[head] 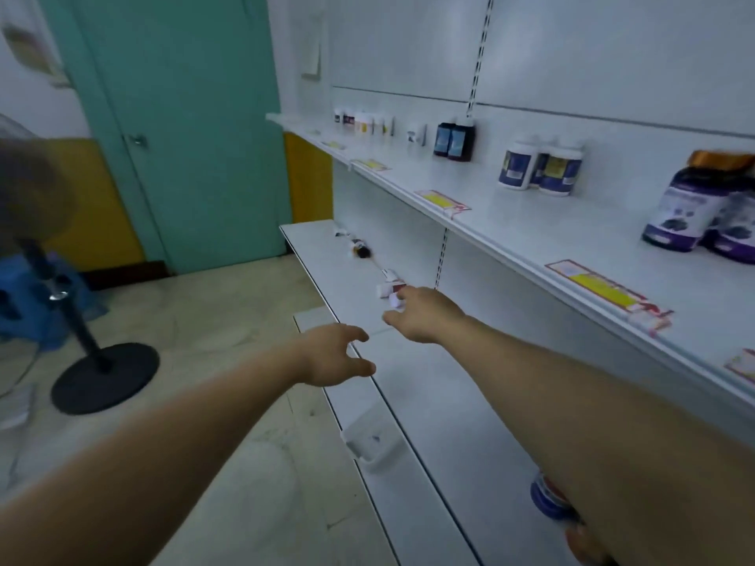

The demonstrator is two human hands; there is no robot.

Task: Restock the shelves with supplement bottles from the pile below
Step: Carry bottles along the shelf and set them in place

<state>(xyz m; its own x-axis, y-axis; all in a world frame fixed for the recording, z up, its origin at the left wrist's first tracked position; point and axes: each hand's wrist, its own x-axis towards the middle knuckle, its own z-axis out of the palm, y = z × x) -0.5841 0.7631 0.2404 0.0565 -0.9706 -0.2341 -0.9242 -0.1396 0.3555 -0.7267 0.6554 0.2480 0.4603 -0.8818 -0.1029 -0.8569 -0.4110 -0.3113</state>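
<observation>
Reaching our right hand to the small white bottles strewn on the lower white shelf — fingers hidden, grip unclear, left hand spread empty — we judge restocking barely begun, the upper white shelf sparsely stocked.

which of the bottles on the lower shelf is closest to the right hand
The small white bottle with a red label, right at the right hand's fingertips. The dark bottle lies much farther along the lower shelf.
</observation>
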